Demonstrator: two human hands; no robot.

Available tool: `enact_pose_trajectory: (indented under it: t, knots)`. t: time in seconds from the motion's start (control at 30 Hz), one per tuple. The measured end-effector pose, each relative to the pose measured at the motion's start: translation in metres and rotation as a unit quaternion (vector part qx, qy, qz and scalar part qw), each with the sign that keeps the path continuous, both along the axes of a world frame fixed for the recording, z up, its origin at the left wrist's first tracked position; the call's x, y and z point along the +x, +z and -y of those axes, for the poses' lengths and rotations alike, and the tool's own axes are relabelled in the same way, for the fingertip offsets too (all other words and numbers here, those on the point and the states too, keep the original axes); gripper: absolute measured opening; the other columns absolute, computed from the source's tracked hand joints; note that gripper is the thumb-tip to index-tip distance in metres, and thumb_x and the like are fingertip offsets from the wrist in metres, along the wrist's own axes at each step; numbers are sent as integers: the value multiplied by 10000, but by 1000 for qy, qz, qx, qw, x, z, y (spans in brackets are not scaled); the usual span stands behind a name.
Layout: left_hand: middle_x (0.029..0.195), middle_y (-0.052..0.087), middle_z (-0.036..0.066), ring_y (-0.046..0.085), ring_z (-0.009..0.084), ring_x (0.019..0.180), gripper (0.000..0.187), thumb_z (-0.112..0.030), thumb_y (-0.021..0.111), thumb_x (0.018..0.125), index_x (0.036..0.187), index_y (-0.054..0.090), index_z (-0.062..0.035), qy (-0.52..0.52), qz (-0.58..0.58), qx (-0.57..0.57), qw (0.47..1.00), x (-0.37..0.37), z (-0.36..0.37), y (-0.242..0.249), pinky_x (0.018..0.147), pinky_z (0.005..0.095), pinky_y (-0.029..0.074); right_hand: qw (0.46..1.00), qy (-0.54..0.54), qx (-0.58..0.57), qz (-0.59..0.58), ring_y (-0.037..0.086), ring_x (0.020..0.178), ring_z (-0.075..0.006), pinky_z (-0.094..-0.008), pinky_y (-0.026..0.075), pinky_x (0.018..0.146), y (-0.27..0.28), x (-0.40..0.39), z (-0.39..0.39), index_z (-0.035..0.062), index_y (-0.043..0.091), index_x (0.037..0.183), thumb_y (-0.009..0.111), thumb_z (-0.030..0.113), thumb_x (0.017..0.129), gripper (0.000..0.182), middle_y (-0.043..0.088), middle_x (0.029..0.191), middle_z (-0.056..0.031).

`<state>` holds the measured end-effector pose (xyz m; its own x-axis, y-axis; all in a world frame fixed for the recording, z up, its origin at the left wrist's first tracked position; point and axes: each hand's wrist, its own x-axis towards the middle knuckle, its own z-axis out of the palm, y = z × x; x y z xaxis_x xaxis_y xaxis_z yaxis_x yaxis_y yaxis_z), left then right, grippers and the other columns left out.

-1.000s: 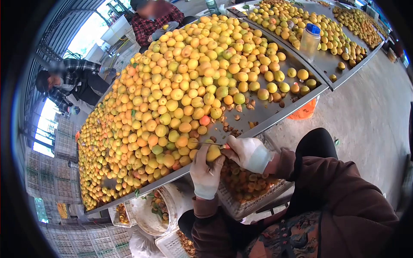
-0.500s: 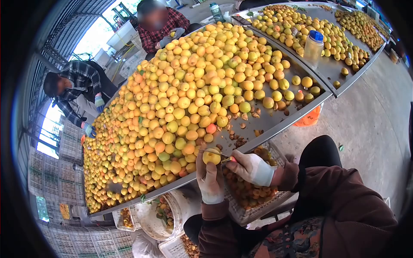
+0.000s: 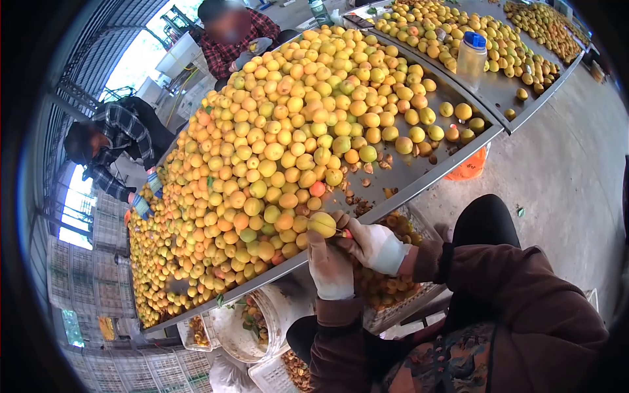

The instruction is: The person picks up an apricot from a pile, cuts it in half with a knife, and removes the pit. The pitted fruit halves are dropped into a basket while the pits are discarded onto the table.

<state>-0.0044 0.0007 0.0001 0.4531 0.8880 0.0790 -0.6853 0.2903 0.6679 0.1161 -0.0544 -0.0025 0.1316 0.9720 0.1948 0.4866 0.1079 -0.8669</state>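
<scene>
My left hand, in a pale work glove, is closed around a yellow apricot just in front of the table's near edge. A line runs across the fruit's skin. My right hand, gloved too, grips a small knife by its red handle, right beside the apricot. Most of the blade is hidden by the fruit and fingers. Beyond both hands, a large heap of apricots covers much of the metal table. Below my hands stands a plastic crate of cut apricot pieces.
A white bucket and more crates stand under the table at left. A blue-lidded bottle is on the tabletop at right, above an orange container. Two people work across the heap, one in red plaid, one in dark plaid.
The knife blade, earlier seen lying across the apricot, is now mostly hidden. My right hand has moved closer to my left, and the apricot has turned. The dark-plaid person leans further over the heap.
</scene>
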Motion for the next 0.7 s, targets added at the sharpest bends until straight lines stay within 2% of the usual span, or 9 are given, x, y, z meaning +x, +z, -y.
enact_pose_trajectory:
  t: [0.07,0.1,0.13,0.27,0.33,0.4,0.5,0.57,0.7]
  knots:
    - [1207,600,123,574,217,1102,493,-330,548,1009,1323,465,41,-6,-5,8,1000,0,-3,-1,942,340,482,999,12,-32,-14,634,828,-450,-507,509,665,-12,2,-1,63,445,1167,560,310,960,342,653,856,-242]
    - [1204,597,116,561,201,1107,491,-317,544,1009,1336,460,40,54,-157,85,982,-2,-5,3,939,321,473,999,12,-32,-13,634,828,-450,-507,509,665,-12,0,-3,63,445,1167,560,310,960,342,653,856,-242]
    - [1201,594,108,548,184,1112,490,-303,541,1010,1350,455,39,115,-303,160,933,-2,-6,8,936,302,464,999,2,5,-42,635,818,-450,-511,507,661,-10,-1,-6,60,442,1147,558,303,960,327,650,844,-247]
    - [1196,590,83,551,161,1092,490,-278,521,1016,1384,438,34,225,-316,235,891,11,1,19,929,286,460,998,-16,37,-51,629,794,-461,-520,497,642,-5,-2,-6,51,433,1086,546,292,967,292,640,810,-263]
    - [1199,589,76,571,161,1025,524,-272,514,1018,1434,391,22,189,-250,77,946,14,3,24,920,300,466,1000,-13,-1,-21,623,792,-468,-523,493,637,-9,-1,-6,48,431,1084,542,291,971,289,637,805,-266]
    - [1186,586,67,570,146,937,536,-278,510,1018,1444,374,18,184,-216,49,958,10,-2,9,869,274,472,999,-11,-33,11,617,789,-476,-525,489,633,-8,1,-8,46,430,1081,537,290,975,287,635,800,-269]
    - [1198,575,89,569,155,946,531,-237,528,1009,1445,364,18,133,-196,76,969,7,-1,11,860,261,473,1000,-1,-24,6,608,793,-486,-528,485,633,-7,1,-7,35,428,1073,533,290,978,292,630,792,-271]
    - [1192,573,105,576,164,957,502,-185,546,998,1420,380,29,180,-268,227,919,9,1,14,855,265,481,998,-2,37,-50,607,786,-487,-530,485,634,-6,1,-9,26,434,1068,533,287,976,294,624,782,-275]
    - [1193,564,114,577,156,931,510,-134,568,979,1419,372,36,206,-356,278,868,4,-11,10,837,276,490,997,7,21,-76,604,801,-490,-530,485,642,-4,-3,-8,16,440,1067,531,286,977,299,620,788,-282]
